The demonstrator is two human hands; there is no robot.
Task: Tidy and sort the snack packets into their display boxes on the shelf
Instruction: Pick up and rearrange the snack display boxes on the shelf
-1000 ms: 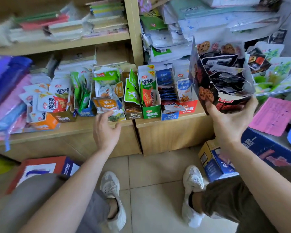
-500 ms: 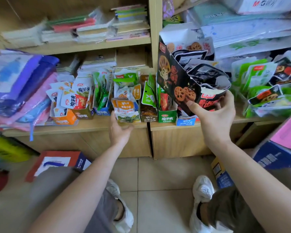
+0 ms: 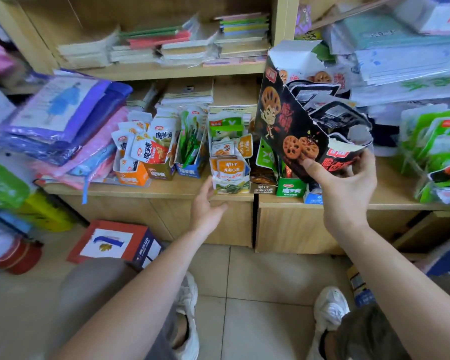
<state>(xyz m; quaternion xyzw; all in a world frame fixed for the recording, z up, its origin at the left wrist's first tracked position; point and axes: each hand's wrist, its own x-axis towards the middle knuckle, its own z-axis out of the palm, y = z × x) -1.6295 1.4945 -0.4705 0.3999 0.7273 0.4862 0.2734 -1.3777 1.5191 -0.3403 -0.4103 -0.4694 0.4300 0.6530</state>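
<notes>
**The black box is up in the air, not on the shelf yet**

The right hand point(image 3: 346, 193) holds the black box point(image 3: 296, 131) up at about 1 o'clock in the view. The thumb presses on the front, and the other fingers curl round the bottom. The box is tipped, and its torn open top leans toward 11 o'clock. Dark packets sit inside it. It hangs above the shelf point(image 3: 166, 189) and does not rest on it.

The left hand point(image 3: 205, 206) is low, near the middle of the view. Its fingers are loose and hold nothing. They are just beside the bottom corner of the white and orange box point(image 3: 230, 172). I cannot tell if they touch it.

A row of small boxes stands on the shelf. The blue box point(image 3: 190, 167) is at 9 o'clock from the white and orange box. The orange box point(image 3: 131, 175) is further that way, and the green box point(image 3: 290, 188) is at 3 o'clock. Most have packets standing in them, so part of the job looks done.

The packets in the orange box stick out in a messy bunch. Far off at 3 o'clock, green packets point(image 3: 431, 141) lean in a heap. Those look like they need sorting. I think the black box needs a spot in the row too.
</notes>
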